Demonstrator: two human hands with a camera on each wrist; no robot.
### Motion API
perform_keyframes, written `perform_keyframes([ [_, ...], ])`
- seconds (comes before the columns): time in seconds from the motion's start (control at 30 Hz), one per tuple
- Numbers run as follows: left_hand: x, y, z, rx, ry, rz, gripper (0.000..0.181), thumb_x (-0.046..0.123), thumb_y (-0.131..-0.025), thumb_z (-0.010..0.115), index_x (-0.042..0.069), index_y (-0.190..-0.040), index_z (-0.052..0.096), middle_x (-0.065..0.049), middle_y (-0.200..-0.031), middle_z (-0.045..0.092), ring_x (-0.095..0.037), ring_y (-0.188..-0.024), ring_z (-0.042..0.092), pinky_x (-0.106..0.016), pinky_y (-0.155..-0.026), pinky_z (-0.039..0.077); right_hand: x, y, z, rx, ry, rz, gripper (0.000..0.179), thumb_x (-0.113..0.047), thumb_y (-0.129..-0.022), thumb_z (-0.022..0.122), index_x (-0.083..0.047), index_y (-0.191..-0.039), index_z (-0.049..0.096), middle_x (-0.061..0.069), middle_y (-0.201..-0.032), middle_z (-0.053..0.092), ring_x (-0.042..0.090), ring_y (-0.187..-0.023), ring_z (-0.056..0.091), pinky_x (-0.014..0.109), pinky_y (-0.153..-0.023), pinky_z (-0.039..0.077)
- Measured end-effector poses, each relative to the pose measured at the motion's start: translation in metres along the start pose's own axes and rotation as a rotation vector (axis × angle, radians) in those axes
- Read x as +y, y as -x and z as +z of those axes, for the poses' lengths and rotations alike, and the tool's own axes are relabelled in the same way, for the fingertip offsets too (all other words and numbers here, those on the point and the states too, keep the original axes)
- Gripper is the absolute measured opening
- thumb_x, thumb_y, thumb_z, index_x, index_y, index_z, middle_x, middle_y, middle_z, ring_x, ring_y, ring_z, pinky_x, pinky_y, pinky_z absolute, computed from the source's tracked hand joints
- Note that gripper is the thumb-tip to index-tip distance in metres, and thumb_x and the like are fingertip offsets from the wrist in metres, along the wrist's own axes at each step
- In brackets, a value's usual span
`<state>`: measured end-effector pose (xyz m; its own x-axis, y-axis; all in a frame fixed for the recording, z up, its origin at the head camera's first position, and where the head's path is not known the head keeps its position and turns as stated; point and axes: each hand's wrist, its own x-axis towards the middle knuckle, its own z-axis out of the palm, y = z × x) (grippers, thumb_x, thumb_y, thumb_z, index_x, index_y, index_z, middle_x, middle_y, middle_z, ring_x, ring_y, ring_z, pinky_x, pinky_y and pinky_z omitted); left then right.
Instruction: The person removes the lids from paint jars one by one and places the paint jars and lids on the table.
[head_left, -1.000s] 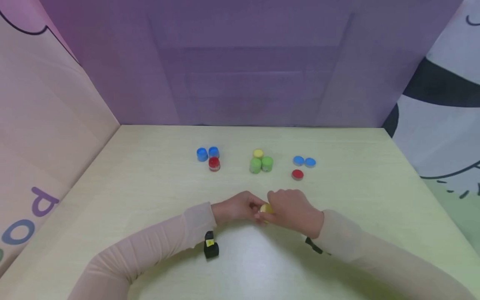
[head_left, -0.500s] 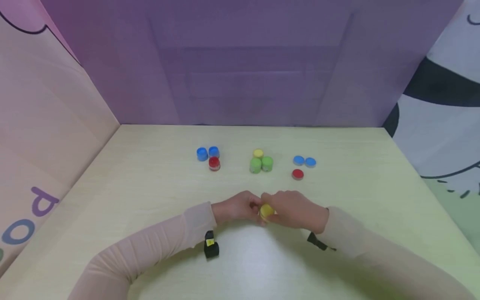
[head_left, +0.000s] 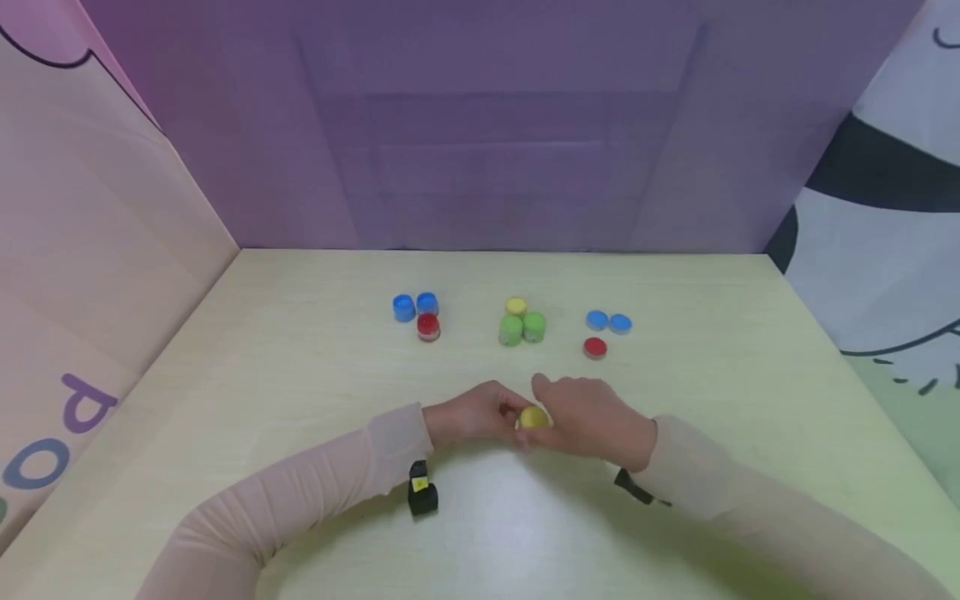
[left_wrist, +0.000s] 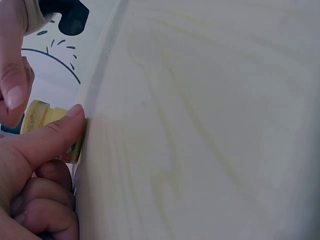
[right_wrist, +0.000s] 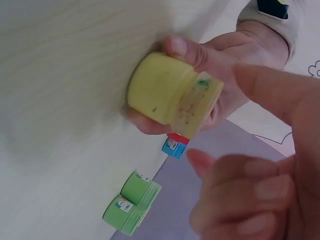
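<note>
My left hand (head_left: 474, 413) grips a small yellow jar (right_wrist: 159, 90) by its body, thumb on one side and fingers on the other. A yellow lid (right_wrist: 199, 109) with dark and green specks sits on the jar. My right hand (head_left: 588, 418) is beside the lid, its thumb and bent fingers spread apart around it. In the right wrist view a gap shows between these fingertips and the lid. The left wrist view shows the jar (left_wrist: 41, 116) partly hidden behind the left thumb.
Behind the hands stand two green jars (head_left: 512, 332) with a yellow one (head_left: 516, 307). To their left are two blue pots (head_left: 404, 308) and a red one (head_left: 428, 327). Blue lids (head_left: 597, 321) and a red lid (head_left: 595, 348) lie to the right. A purple wall (head_left: 495, 167) rises behind the table.
The right hand has shifted around the lid, closing in over it and then drawing its fingers away again. The left hand has kept the jar in place.
</note>
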<state>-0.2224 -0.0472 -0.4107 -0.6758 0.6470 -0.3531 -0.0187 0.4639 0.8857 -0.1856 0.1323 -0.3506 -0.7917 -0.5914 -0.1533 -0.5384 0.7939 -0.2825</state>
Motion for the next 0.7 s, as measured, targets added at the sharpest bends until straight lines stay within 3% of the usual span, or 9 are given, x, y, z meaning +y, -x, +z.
perform_keyframes([
  [0.13,0.0003,0.0006,-0.0001,-0.002,0.005,-0.001,0.031,0.008,-0.080,0.074,0.018,-0.109,0.071,0.002,-0.070,0.052,-0.012,-0.072,0.045,-0.025,-0.066,0.036,-0.0036,-0.0013,0.0017,0.010,0.013,0.105,0.045,-0.050,-0.080,0.068,-0.009,-0.080,0.050,-0.001,-0.054,0.038,0.012,-0.046,0.035,0.023,-0.043,0.025],
  [0.33,0.0008,-0.0007,-0.0005,0.010,-0.005,-0.037,0.033,0.009,-0.080,0.074,0.018,-0.111,0.070,0.001,-0.066,0.048,-0.012,-0.071,0.045,-0.025,-0.067,0.036,-0.0050,-0.0032,0.0048,-0.011,-0.001,0.129,0.041,-0.048,-0.081,0.069,-0.012,-0.073,0.050,-0.001,-0.054,0.040,0.013,-0.047,0.038,0.024,-0.046,0.027],
  [0.5,-0.0002,-0.0013,-0.0008,0.001,-0.024,-0.014,0.032,0.011,-0.079,0.075,0.019,-0.110,0.071,0.002,-0.064,0.046,-0.012,-0.070,0.044,-0.025,-0.066,0.036,-0.0050,-0.0035,0.0043,-0.023,-0.007,0.121,0.036,-0.043,-0.082,0.069,-0.012,-0.077,0.052,-0.001,-0.055,0.043,0.013,-0.049,0.041,0.024,-0.047,0.030],
  [0.7,-0.0005,-0.0007,-0.0003,-0.005,-0.019,0.008,0.033,0.010,-0.077,0.077,0.018,-0.109,0.071,0.001,-0.063,0.046,-0.012,-0.067,0.043,-0.024,-0.063,0.035,-0.0028,-0.0033,0.0004,-0.046,0.022,0.034,0.026,-0.030,-0.084,0.070,-0.010,-0.091,0.054,-0.003,-0.062,0.047,0.013,-0.055,0.045,0.023,-0.053,0.039],
])
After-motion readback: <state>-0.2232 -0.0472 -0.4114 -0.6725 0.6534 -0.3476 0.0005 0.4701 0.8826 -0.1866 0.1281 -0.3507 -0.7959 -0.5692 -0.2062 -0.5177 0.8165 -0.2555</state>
